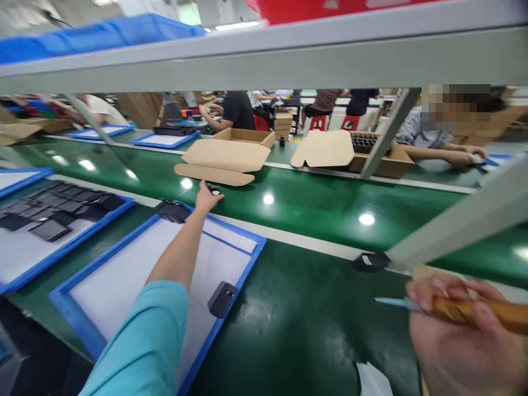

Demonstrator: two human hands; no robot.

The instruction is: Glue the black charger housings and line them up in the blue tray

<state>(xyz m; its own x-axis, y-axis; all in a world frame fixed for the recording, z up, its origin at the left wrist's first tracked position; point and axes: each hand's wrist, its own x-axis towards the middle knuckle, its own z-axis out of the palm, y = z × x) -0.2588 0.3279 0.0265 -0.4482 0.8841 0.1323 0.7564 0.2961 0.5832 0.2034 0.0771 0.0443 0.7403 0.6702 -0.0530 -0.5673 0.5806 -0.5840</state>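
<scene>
My left hand (208, 199) stretches out over the green belt, beyond the blue-edged white tray (127, 275). Its fingers are closed on a small black piece with a white patch (215, 192), mostly hidden by the hand. A black power adapter (221, 300) lies on the tray's right rim, and several dark pieces (172, 210) sit at its far corner. At the lower right, my right hand (462, 324) grips a knife (466, 309) by its wooden handle, the narrow pointed blade facing left.
Another tray (25, 269) holds many black pieces at left. A cardboard box (231, 154) stands across the belt (313, 203); a person (433, 132) works at far right. A black block (371, 262) lies by a slanted post (462, 220). A shelf beam (264, 66) crosses above.
</scene>
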